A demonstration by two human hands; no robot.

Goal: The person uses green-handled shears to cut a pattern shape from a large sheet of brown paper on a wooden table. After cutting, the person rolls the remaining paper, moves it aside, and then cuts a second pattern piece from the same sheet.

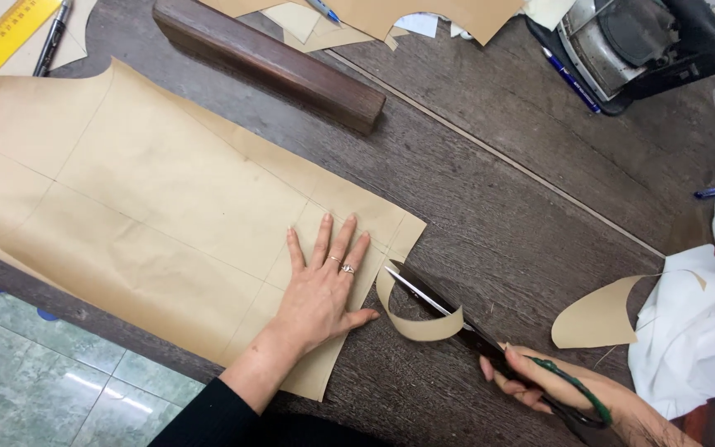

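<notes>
Our right hand (pixel 552 385) is partly cut off at the bottom edge of the view, its fingers closed through the green handles of the scissors (pixel 457 319); the handles' far loop runs out of frame. The blades stand open at the near right corner of the brown paper pattern (pixel 151 207), and a curled strip (pixel 419 319) of paper hangs over them, still joined to the sheet. Our left hand (pixel 324 285) lies flat on that corner, fingers spread, gripping nothing — it simply presses the paper down. The sheet's left part passes out of view. We see a dark wooden table (pixel 523 207), its near edge over a green tiled floor (pixel 35 372). A wooden block (pixel 271 62) lies beyond the sheet, an iron (pixel 639 41) at the far right corner, half cropped — white cloth (pixel 705 306) and a paper offcut (pixel 597 314) crowd the right edge. Bare wood lies between block and cloth.
</notes>
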